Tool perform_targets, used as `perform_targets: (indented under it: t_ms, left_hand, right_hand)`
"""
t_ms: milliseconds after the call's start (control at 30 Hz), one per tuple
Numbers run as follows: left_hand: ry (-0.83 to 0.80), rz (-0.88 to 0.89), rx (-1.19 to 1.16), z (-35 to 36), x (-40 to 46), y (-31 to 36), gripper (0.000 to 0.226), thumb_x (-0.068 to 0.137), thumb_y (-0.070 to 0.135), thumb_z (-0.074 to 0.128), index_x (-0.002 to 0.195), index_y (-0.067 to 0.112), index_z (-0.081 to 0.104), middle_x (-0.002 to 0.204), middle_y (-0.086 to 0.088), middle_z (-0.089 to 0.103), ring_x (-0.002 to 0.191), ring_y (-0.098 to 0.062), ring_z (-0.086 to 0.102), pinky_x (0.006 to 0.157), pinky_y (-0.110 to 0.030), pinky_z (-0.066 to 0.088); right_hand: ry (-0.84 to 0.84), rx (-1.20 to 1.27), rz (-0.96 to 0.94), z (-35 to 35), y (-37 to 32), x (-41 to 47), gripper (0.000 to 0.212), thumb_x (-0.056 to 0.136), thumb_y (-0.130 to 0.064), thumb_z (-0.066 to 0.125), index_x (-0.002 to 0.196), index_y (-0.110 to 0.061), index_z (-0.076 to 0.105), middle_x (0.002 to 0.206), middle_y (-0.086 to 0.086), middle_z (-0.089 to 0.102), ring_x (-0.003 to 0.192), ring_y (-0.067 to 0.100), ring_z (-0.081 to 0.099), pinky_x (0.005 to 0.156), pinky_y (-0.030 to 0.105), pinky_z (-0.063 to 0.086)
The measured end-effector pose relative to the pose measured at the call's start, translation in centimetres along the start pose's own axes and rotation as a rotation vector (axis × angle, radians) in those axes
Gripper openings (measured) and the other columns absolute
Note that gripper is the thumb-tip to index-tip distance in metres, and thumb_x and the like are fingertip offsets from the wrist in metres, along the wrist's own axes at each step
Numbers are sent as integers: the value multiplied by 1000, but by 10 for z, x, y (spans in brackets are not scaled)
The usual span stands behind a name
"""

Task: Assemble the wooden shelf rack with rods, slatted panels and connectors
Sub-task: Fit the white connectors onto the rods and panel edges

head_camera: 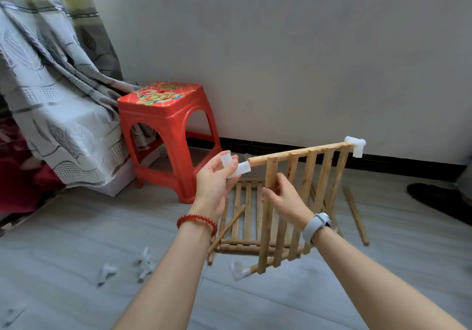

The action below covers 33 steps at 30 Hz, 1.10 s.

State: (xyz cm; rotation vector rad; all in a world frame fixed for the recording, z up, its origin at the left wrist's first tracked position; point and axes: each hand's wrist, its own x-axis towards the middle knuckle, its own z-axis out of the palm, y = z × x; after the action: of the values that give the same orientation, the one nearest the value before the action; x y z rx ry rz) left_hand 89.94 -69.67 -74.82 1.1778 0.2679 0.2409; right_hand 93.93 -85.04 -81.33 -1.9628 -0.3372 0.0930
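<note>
My right hand (283, 196) grips a slat of a wooden slatted panel (309, 176) and holds it upright on the floor. My left hand (217, 178) pinches a white plastic connector (236, 166) right at the bare left end of the panel's top rod. A white connector (355, 146) caps the top rod's right end, and another connector (240, 271) sits on the bottom rod's left end. A second slatted panel (242, 217) lies flat on the floor behind, with a loose rod (226, 230) lying across it.
A red plastic stool (166, 135) stands at the left by a patterned curtain (51, 94). Several loose white connectors (143, 265) lie on the grey floor at the lower left. Another loose rod (356, 216) lies at the right, near a dark shoe (434, 199).
</note>
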Motion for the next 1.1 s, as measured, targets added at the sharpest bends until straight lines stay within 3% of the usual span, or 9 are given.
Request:
perform_targets:
  t_ms: [233, 367, 467, 600, 700, 800, 900, 967, 1100]
  left_hand:
    - [115, -14, 49, -7, 7, -32, 34, 85, 8, 65, 116, -4, 60, 97, -5, 62, 91, -17, 63, 74, -26, 58]
    - [149, 12, 143, -5, 7, -42, 3, 85, 8, 67, 85, 8, 64, 82, -2, 58, 83, -16, 63, 72, -26, 58]
    - [163, 29, 203, -6, 10, -44, 23, 86, 9, 65, 69, 18, 52, 75, 1, 50, 77, -15, 56, 79, -33, 55]
    - [112, 71, 348, -6, 14, -45, 23, 87, 7, 61, 72, 20, 50, 79, 0, 47, 79, -16, 48, 80, -33, 49]
    - [47, 146, 498, -2, 9, -45, 7, 88, 6, 56, 82, 7, 54, 71, 2, 43, 65, -10, 41, 58, -16, 39]
    - [84, 198, 509, -3, 10, -44, 16, 89, 11, 58, 89, -5, 56, 70, 1, 42, 65, -10, 40, 62, -22, 37]
    - [129, 198, 458, -6, 11, -42, 29, 87, 17, 64, 90, -11, 56, 73, -8, 48, 72, -17, 48, 72, -34, 46]
    - [153, 172, 411, -6, 11, -42, 34, 86, 20, 67, 98, -11, 59, 100, -21, 62, 94, -27, 61, 85, -40, 54]
    - [160, 158, 346, -4, 11, -44, 28, 84, 22, 69, 93, -4, 64, 122, -18, 58, 106, -27, 60, 69, -24, 58]
  right_hand:
    - [-67, -122, 54, -1, 18, -7, 10, 95, -20, 50, 103, -14, 46, 90, 6, 55, 82, 24, 59, 71, 27, 51]
    - [-61, -151, 80, 0, 25, -7, 8, 95, -19, 50, 102, -17, 46, 92, 7, 58, 82, 22, 60, 64, 20, 48]
    - [-57, -171, 84, 2, 29, -6, 6, 95, -19, 50, 99, -18, 45, 88, 3, 56, 81, 19, 59, 62, 20, 46]
    - [-39, -190, 67, 5, 31, -2, 7, 95, -19, 50, 99, -17, 45, 86, -1, 55, 77, 13, 57, 60, 19, 45]
    - [-20, -174, 61, 4, 30, -1, 10, 94, -19, 51, 102, -16, 45, 89, 1, 55, 80, 16, 58, 62, 17, 46]
    - [-13, -170, 56, 6, 29, -1, 10, 94, -19, 51, 102, -15, 45, 87, 1, 54, 76, 15, 55, 63, 19, 46]
    - [-12, -157, 54, 6, 28, -3, 8, 95, -19, 51, 99, -17, 44, 85, -1, 53, 75, 14, 55, 62, 18, 45]
    - [-13, -146, 56, 5, 28, -4, 9, 95, -19, 51, 100, -19, 44, 86, -2, 53, 78, 15, 57, 62, 16, 45]
    - [-17, -147, 58, 5, 27, -4, 9, 95, -18, 51, 101, -18, 44, 87, -3, 53, 75, 8, 53, 61, 15, 45]
